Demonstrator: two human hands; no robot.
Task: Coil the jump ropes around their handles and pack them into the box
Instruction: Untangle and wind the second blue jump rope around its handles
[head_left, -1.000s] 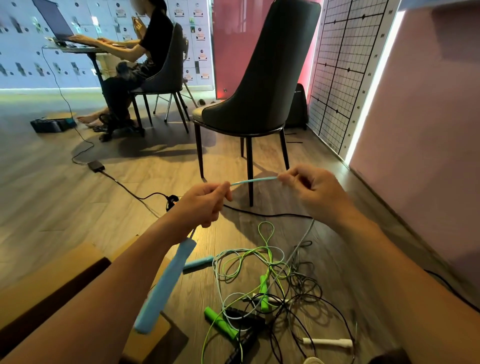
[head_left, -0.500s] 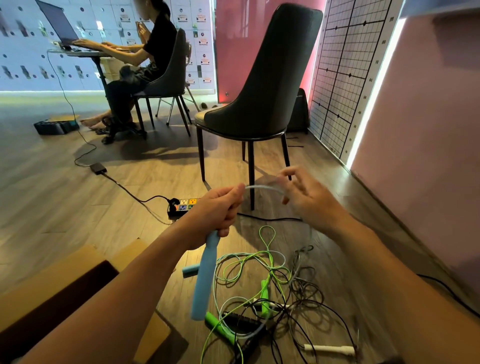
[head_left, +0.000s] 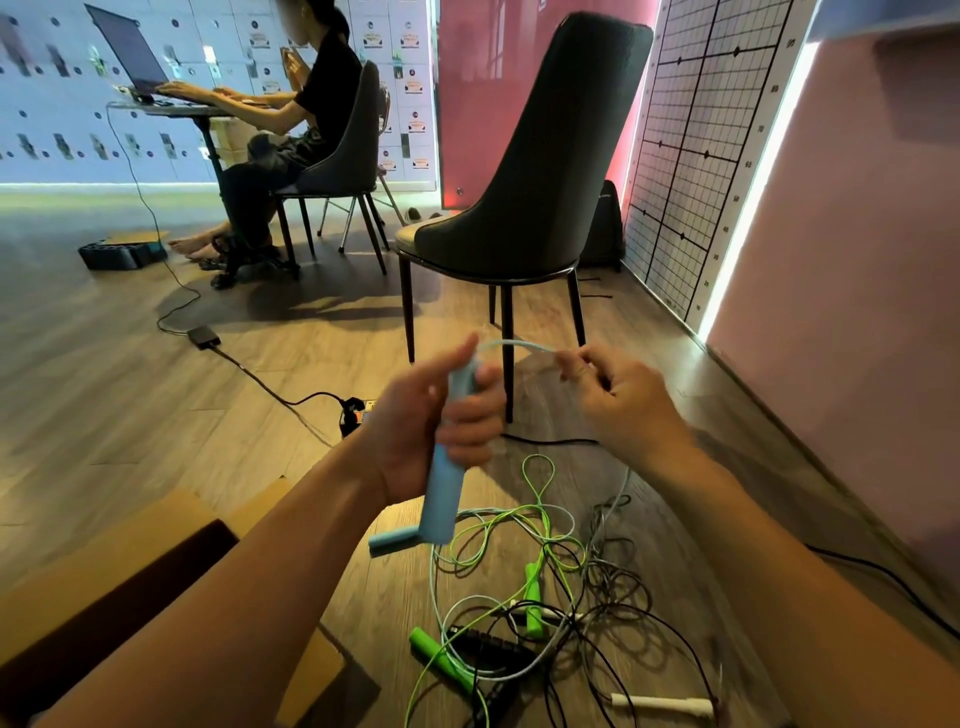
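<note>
My left hand grips a light blue jump rope handle, held nearly upright above the floor. Its pale blue cord arcs from the handle's top to my right hand, which pinches it. The second light blue handle lies on the floor below. A tangle of ropes lies on the floor with two green handles, a black handle and a white handle. The open cardboard box sits at the lower left, partly behind my left arm.
A dark chair stands just beyond my hands. A power strip and black cables run across the wooden floor. A person sits at a desk with a laptop at the far left. A pink wall closes the right side.
My left hand has swung the blue handle from slanting down-left to nearly upright. The cord between my hands went from taut and straight to a short arc, and my hands came closer.
</note>
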